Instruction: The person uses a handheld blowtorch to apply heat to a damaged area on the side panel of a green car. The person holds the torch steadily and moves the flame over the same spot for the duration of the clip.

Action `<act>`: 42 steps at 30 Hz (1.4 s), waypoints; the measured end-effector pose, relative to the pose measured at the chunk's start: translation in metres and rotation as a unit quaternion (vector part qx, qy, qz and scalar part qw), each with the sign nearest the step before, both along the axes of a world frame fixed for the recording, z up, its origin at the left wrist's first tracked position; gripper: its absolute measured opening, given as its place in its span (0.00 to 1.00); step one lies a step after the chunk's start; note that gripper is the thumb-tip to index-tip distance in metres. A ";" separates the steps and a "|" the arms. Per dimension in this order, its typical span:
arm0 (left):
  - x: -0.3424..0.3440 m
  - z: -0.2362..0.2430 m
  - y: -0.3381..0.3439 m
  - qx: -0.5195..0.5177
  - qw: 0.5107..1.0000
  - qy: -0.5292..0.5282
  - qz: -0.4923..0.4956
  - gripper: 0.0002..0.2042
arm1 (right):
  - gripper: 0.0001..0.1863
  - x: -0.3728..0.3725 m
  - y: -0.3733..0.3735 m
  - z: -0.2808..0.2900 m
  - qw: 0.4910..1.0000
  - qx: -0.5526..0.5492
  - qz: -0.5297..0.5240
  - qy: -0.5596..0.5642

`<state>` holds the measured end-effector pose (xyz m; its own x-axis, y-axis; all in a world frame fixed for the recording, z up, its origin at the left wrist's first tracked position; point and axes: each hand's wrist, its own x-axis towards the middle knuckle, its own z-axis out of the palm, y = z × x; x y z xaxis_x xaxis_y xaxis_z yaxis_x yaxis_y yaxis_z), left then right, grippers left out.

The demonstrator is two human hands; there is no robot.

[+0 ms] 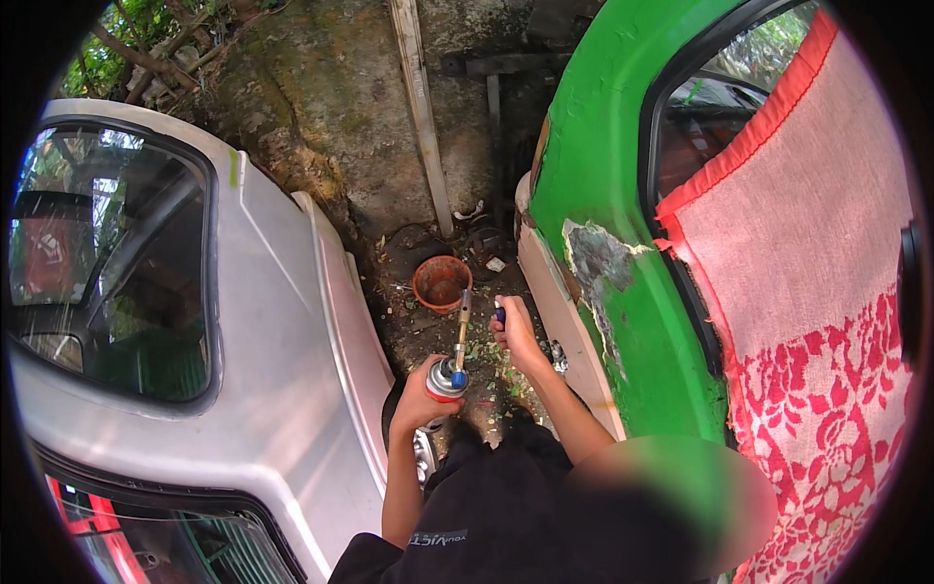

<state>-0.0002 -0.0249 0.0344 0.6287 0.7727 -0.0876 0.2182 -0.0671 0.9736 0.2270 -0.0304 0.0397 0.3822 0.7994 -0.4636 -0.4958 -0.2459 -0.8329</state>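
My left hand [414, 403] is wrapped round the canister of a gas blowtorch [461, 336]. The canister is seen from above, with a blue knob on the torch head and a brass-coloured tube pointing away from me. To the right of the nozzle, my right hand [520, 336] is closed on a small dark blue lighter [501, 313]. A short gap separates the lighter from the torch tube. No flame can be made out at either one.
A silver car [282, 292] stands on the left. On the right is a green car body [593, 165] with a torn, bare patch [598, 261] and a pink floral cloth [788, 263] over it. Ahead are a terracotta pot [421, 275] and a wooden post [420, 107] against the wall.
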 end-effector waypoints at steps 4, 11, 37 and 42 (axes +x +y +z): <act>0.002 0.006 -0.001 -0.006 1.000 -0.001 0.002 0.33 | 0.17 -0.005 0.016 0.004 0.999 0.044 -0.016 -0.025; 0.000 0.008 0.002 0.001 1.000 -0.004 0.007 0.33 | 0.12 -0.012 0.024 0.001 0.997 0.070 -0.017 -0.020; 0.004 0.010 0.007 0.035 0.998 0.038 0.047 0.32 | 0.14 -0.011 -0.011 0.005 0.995 0.085 0.025 -0.045; 0.017 0.017 0.022 0.099 0.979 0.144 0.108 0.31 | 0.17 -0.012 -0.030 0.005 0.947 0.156 0.071 -0.273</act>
<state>0.0164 -0.0027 0.0511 0.4204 0.9045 -0.0720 0.5123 -0.1711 0.8416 0.2153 -0.0605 0.0450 0.3753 0.9261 0.0385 0.0481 0.0220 -0.9986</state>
